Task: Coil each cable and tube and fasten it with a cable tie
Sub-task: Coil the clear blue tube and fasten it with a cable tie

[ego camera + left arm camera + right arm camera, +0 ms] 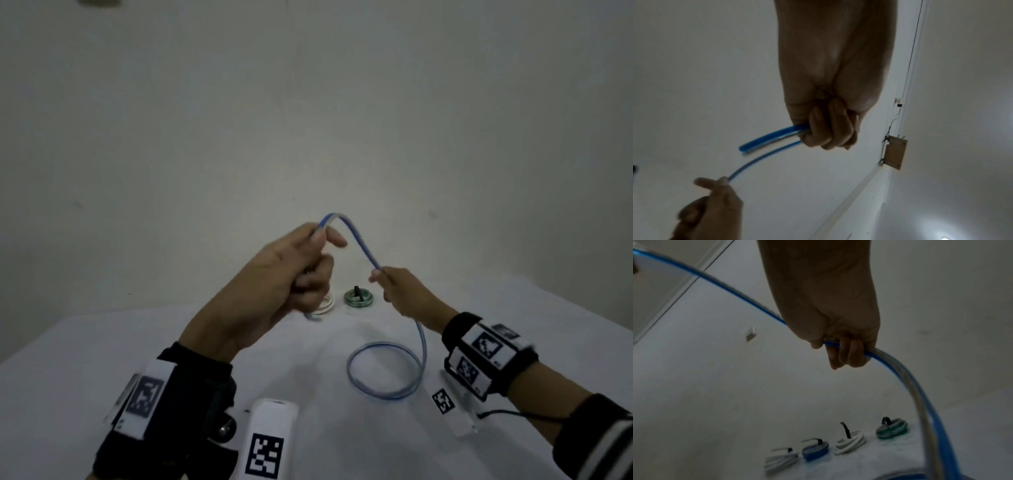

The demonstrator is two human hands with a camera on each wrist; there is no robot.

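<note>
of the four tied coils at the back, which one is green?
The green coil, at the right end of the row in the right wrist view. The white coil sits beside it, then a blue and another white.

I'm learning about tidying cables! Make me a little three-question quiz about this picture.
1. True or false: both hands hold the blue tube.
2. How many tied coils sit in a row on the white cloth, as the right wrist view shows?
A. two
B. four
C. six
3. Fill in: the tube's loose end lies on the cloth in a ____.

Key:
1. True. The left hand grips it and the right hand grips it further along.
2. B: white coil, blue coil, second white coil, green coil.
3. Loop.
</note>
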